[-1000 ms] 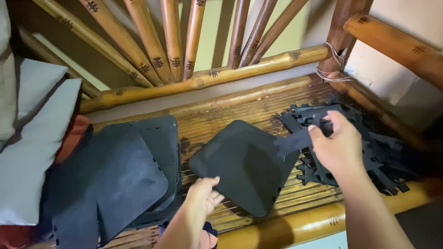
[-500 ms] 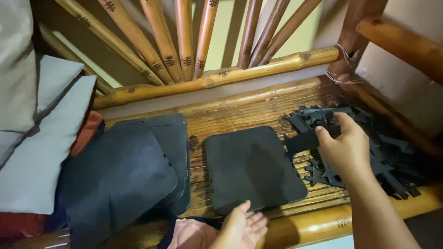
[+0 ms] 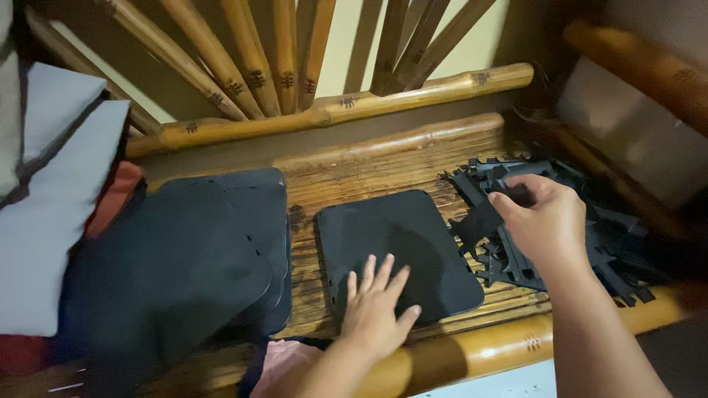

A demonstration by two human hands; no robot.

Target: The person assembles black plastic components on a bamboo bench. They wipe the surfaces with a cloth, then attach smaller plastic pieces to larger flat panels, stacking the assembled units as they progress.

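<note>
A black foam panel (image 3: 402, 236) with rounded corners lies flat on the bamboo bench seat (image 3: 369, 173). My left hand (image 3: 376, 306) rests palm down on its near edge, fingers spread. My right hand (image 3: 546, 221) is closed on a narrow black foam strip (image 3: 479, 219) that sticks out to the left, just past the panel's right edge. Under and around that hand lies a heap of black notched foam pieces (image 3: 605, 243).
A stack of larger black foam panels (image 3: 199, 250) lies at the left of the seat, next to grey cushions (image 3: 44, 221). Bamboo back slats (image 3: 295, 51) rise behind, an armrest (image 3: 641, 70) at right. The front rail (image 3: 472, 354) runs below my hands.
The panel, tilted in my left hand a second ago, now lies flat on the seat. My left hand has let go and moved onto its top. The right hand has stayed put with the strip.
</note>
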